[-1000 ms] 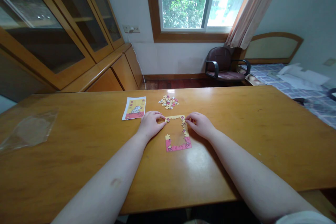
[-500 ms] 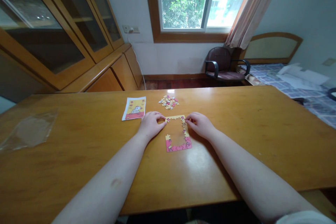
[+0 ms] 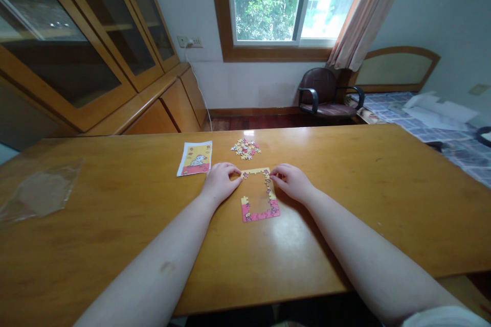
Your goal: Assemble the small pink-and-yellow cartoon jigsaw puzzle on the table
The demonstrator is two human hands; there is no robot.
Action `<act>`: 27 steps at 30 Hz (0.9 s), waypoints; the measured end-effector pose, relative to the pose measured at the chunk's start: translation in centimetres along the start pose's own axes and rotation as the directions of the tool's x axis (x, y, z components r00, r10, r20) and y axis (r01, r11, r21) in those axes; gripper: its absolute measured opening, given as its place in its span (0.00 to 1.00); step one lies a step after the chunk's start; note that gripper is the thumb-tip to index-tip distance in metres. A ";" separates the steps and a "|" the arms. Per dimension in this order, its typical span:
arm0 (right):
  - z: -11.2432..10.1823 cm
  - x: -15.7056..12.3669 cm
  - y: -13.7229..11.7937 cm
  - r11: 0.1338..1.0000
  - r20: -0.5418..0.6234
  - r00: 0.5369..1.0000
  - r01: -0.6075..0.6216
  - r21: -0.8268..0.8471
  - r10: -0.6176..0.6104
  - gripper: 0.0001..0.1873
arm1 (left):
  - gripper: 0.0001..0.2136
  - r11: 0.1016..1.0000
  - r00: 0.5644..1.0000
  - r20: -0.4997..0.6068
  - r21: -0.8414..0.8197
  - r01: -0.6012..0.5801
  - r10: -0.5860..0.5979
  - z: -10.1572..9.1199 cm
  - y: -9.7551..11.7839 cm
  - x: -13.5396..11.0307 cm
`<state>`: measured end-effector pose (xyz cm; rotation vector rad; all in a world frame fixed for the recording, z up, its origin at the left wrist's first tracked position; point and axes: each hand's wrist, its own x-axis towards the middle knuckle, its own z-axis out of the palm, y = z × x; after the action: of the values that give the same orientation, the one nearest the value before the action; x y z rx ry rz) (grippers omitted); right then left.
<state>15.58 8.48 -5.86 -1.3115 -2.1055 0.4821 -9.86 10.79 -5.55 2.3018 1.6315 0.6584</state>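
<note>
A jigsaw puzzle border (image 3: 261,216) lies flat on the table, pink along the bottom and yellow at the top, with a gap on its left side. At its top left corner, the thumb and fingers of my left hand (image 3: 220,182) are closed on the edge. My right hand (image 3: 292,182) pinches the upper right edge in the same way. Beyond the border sits a heap of loose puzzle pieces (image 3: 246,148). Left of the heap is a reference picture (image 3: 195,158) of a white cartoon figure on yellow and pink.
A clear plastic bag (image 3: 42,189) rests on the left of the wooden table (image 3: 364,204). Past the far edge stand a dark office chair (image 3: 321,93) and a bed (image 3: 402,107). A glass-fronted cabinet (image 3: 130,87) lines the left wall, below and beside a window (image 3: 268,5).
</note>
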 end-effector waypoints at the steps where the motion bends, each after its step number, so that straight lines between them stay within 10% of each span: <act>1: 0.0 0.0 0.1 1.000 0.002 1.000 0.000 0.001 0.000 0.05 | 0.08 1.000 1.000 -0.001 0.003 0.000 0.000 0.0 0.0 0.0; 14: -0.2 0.0 0.0 1.000 -0.023 1.000 -0.014 -0.020 0.013 0.05 | 0.08 0.999 0.999 -0.009 -0.009 -0.042 0.042 -0.3 0.3 -0.1; 21: -1.5 0.3 1.6 0.960 -0.315 0.932 -0.234 -0.152 0.177 0.08 | 0.10 0.996 0.996 0.010 -0.005 -0.092 0.092 0.0 -0.1 -0.2; 27: -2.4 0.6 2.7 0.894 -0.289 0.921 -0.345 -0.287 0.263 0.12 | 0.12 0.996 0.995 0.025 -0.013 -0.093 0.093 0.1 0.0 -0.1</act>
<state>18.81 10.17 -5.54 -1.8149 -1.8327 0.0778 -9.88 10.68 -5.66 2.3798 1.5125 0.6547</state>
